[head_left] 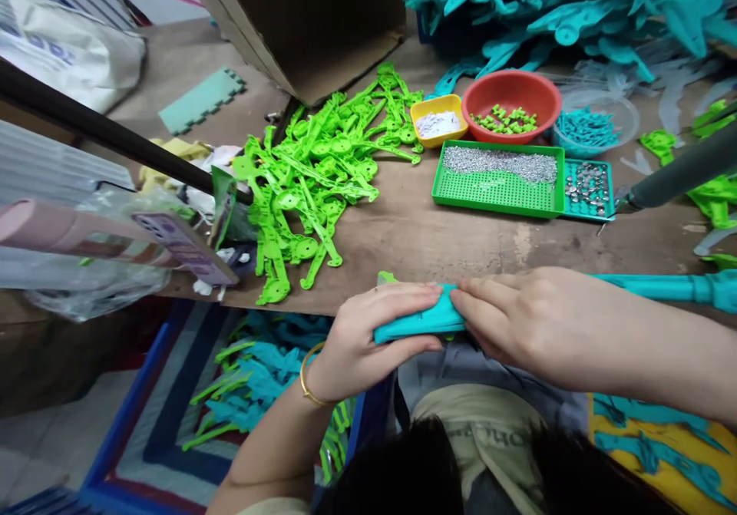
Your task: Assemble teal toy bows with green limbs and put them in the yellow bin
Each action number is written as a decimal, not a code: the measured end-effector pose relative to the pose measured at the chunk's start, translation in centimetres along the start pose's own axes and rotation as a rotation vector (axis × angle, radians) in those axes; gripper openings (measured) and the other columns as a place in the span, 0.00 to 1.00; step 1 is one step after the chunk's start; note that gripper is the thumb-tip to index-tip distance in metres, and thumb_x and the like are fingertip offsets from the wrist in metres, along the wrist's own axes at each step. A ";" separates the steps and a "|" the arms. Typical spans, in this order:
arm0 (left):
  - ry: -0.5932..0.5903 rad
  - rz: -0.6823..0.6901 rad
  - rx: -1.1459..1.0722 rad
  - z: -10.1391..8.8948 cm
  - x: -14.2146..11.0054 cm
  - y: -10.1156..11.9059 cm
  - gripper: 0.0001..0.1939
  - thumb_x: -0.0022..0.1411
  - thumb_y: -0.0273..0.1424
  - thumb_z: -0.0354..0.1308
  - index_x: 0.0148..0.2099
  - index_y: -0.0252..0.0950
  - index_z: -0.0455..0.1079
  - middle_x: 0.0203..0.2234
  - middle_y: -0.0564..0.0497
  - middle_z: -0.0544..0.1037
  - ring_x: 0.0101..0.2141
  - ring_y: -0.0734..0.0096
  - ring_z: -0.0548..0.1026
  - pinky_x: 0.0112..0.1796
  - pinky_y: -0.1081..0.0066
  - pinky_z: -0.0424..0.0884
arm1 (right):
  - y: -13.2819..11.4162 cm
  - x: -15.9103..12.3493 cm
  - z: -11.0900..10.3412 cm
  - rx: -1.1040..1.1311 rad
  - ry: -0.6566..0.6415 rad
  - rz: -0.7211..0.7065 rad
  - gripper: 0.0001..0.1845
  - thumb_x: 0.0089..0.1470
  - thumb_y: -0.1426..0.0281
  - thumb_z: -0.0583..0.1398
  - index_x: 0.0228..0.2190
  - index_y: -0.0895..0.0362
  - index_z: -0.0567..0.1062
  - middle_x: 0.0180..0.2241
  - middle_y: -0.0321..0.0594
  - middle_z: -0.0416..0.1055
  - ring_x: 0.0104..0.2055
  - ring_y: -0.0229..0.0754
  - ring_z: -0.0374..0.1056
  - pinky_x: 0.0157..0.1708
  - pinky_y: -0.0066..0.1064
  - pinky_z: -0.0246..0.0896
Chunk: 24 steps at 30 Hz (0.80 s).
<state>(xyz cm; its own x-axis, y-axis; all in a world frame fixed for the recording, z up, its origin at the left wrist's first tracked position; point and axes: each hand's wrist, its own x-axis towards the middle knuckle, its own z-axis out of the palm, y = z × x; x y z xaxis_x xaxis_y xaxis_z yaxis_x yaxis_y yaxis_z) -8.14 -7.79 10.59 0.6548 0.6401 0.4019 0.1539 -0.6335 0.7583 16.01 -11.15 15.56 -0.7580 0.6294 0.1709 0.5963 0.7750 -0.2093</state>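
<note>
At the front edge of the table, my left hand (368, 331) is closed around a turquoise plastic part (423, 319), with the thumb below and the fingers on top. My right hand (512, 315) presses its closed fingers onto the right end of that same part and hides it. A bit of lime green plastic (388, 277) pokes out just behind the left fingers. To the right, a long turquoise piece (656, 286) lies along the table edge, partly behind my right forearm.
Beyond my hands are a green tray (498, 209) of small metal pieces, a red bowl (512, 81), a yellow dish (437, 104) and a clear tub (627, 123). Lime green parts (322, 170) are heaped at left. A dark bar (685, 162) slants in from the right. A blue crate (130, 415) stands below.
</note>
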 end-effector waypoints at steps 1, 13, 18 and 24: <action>-0.002 0.003 0.001 0.1 -0.1 0.0 0.26 0.52 0.29 0.72 0.53 0.38 0.74 0.45 0.43 0.82 0.48 0.58 0.79 0.51 0.62 0.77 | -0.1 0.0 0.1 -0.011 -0.004 -0.003 0.10 0.60 0.75 0.56 0.41 0.62 0.76 0.34 0.48 0.78 0.29 0.42 0.74 0.23 0.30 0.65; 0.184 0.006 -0.187 1.3 -0.1 -1.2 0.17 0.51 0.21 0.69 0.44 0.38 0.79 0.41 0.44 0.83 0.41 0.61 0.82 0.43 0.65 0.80 | -0.5 -0.6 3.4 0.092 0.333 0.137 0.14 0.59 0.67 0.60 0.43 0.64 0.75 0.42 0.51 0.79 0.43 0.46 0.77 0.39 0.36 0.76; 0.251 0.013 -0.231 1.7 0.6 -1.6 0.16 0.50 0.21 0.70 0.42 0.38 0.79 0.37 0.46 0.83 0.38 0.63 0.82 0.41 0.67 0.80 | -0.4 -0.5 5.4 0.153 0.505 0.155 0.13 0.56 0.72 0.61 0.44 0.62 0.76 0.42 0.50 0.79 0.43 0.45 0.76 0.41 0.36 0.75; 0.217 -0.028 -0.263 1.2 0.9 -1.5 0.17 0.50 0.18 0.69 0.43 0.38 0.79 0.38 0.46 0.83 0.39 0.63 0.82 0.40 0.67 0.80 | 0.2 -0.8 5.6 0.322 0.452 0.231 0.17 0.56 0.68 0.63 0.48 0.59 0.73 0.47 0.47 0.78 0.50 0.43 0.73 0.49 0.37 0.72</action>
<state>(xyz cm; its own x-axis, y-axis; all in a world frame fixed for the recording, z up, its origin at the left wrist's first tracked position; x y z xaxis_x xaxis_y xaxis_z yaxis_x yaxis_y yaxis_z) -6.85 -6.78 9.24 0.4759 0.7509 0.4579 -0.0452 -0.4990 0.8654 15.23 -11.78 10.03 -0.3891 0.7958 0.4640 0.5688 0.6038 -0.5585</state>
